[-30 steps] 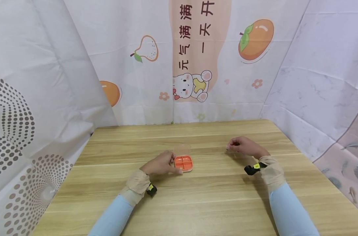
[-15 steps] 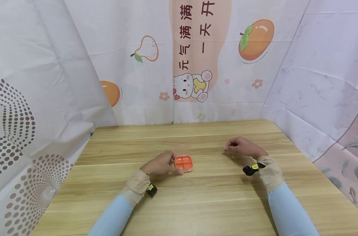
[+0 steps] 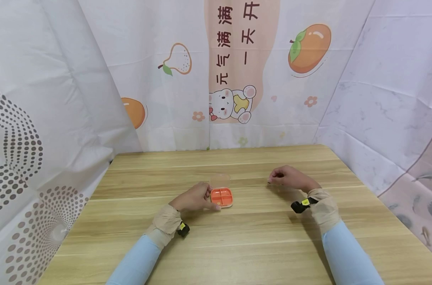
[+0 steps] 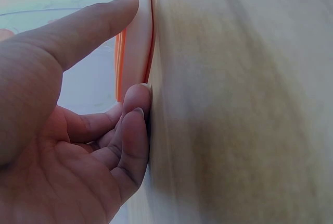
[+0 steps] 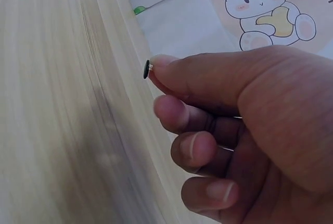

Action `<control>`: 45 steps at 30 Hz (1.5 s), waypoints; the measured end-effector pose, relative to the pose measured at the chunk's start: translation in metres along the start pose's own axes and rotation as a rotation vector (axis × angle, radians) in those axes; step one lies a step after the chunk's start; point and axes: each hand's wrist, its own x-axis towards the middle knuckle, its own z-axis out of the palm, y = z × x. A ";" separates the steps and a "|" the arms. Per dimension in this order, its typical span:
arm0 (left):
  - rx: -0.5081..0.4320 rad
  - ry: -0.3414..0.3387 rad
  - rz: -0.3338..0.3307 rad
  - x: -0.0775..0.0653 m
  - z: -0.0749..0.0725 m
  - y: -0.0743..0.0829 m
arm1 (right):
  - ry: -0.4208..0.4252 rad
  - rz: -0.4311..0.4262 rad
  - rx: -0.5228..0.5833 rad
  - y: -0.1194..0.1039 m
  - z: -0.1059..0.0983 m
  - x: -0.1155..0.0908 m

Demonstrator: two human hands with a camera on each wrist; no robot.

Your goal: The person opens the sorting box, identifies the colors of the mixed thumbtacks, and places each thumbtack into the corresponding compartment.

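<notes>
A small orange pill box (image 3: 226,198) with a few compartments sits on the wooden table, its clear lid (image 3: 219,181) folded back behind it. My left hand (image 3: 194,198) holds the box from the left, thumb along the near side and fingers at the left side. In the left wrist view, the thumb lies against the box's pale side wall (image 4: 138,41). A tiny gold-coloured piece (image 3: 218,203) lies in the near left compartment. To the right, over the table, my right hand (image 3: 290,177) pinches a stud earring (image 5: 146,69), a dark disc with a shiny post, between thumb and forefinger.
The wooden table (image 3: 237,245) runs back to a printed curtain (image 3: 177,99). More curtains hang along the left and right sides. Each wrist carries a black camera, the left one (image 3: 183,229) low over the tabletop.
My right hand has drifted slowly left, toward the pill box, with the stud earring still pinched. The left hand and the box have stayed in place.
</notes>
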 end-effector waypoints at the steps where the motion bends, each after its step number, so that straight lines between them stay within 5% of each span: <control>1: -0.003 -0.001 -0.004 0.000 0.000 0.000 | 0.001 0.000 -0.002 0.000 0.001 0.000; 45: 0.022 0.004 0.000 -0.001 0.001 -0.001 | -0.029 -0.070 -0.086 -0.023 0.018 0.012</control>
